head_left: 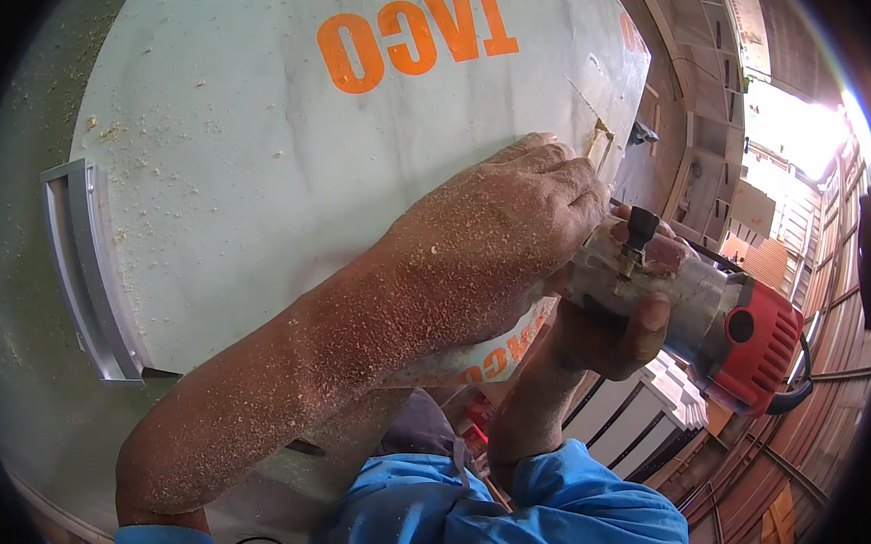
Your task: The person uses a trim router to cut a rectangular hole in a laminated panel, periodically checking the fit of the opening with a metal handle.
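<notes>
My left hand (515,210), dusted with sawdust, lies over the base end of a hand-held router (710,323) and presses on the right part of a large white board (285,172). My right hand (604,338) grips the router's silver body from below; its red motor cap points to the lower right. The tool's base end sits against the board's right edge, hidden under my left hand. Just beyond my left fingers a small rectangular notch (600,143) is cut near the board's edge.
A grey metal pull handle (86,273) is fixed at the board's left edge. Sawdust lies scattered over the board, which bears orange lettering. White panelled pieces (646,423) and timber stacks (784,247) stand below and to the right. My blue sleeves (524,511) fill the bottom.
</notes>
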Demonstrator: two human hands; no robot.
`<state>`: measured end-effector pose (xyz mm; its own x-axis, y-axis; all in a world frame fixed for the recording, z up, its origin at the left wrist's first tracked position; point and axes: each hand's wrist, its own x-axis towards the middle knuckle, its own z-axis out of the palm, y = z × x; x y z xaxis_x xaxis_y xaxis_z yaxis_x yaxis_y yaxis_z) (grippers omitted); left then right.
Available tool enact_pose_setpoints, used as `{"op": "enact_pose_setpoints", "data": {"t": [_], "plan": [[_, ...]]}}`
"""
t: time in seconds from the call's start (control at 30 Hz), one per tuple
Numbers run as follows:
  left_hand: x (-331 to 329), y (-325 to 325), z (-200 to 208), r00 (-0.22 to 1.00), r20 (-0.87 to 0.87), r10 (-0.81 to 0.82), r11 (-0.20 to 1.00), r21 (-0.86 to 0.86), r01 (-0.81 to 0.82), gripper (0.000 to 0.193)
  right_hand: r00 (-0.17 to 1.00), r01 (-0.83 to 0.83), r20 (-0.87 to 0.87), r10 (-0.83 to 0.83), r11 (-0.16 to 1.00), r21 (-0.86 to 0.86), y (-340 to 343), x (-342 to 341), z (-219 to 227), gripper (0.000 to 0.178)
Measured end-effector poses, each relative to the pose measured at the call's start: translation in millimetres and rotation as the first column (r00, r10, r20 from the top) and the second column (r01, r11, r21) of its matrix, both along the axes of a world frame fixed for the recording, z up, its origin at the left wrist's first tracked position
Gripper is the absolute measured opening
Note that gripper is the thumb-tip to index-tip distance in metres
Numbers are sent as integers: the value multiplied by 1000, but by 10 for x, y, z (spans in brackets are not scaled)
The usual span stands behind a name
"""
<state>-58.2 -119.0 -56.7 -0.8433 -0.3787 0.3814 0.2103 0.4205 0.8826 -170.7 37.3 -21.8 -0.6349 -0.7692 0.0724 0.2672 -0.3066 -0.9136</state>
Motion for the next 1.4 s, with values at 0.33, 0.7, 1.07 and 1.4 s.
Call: {"op": "enact_pose_setpoints", "data": {"t": [0.33, 0.7, 1.07, 1.4], "plan": [[3, 83, -44, 995, -54, 81, 997, 18, -80, 73, 998, -51, -24, 50, 997, -63, -6, -42, -17, 72], [12, 36, -7, 998, 64, -9, 999, -49, 12, 78, 975, -115, -195, 110, 993, -16, 13, -212, -37, 72], [-25, 95, -90, 996, 59, 63, 976, -210, -49, 76, 999, -52, -2, 52, 996, -71, 60, -171, -66, 74], [-108, 177, -128, 997, 18, 80, 979, -188, -75, 74, 993, -41, -115, 36, 998, -39, 126, -284, -58, 75]]}}
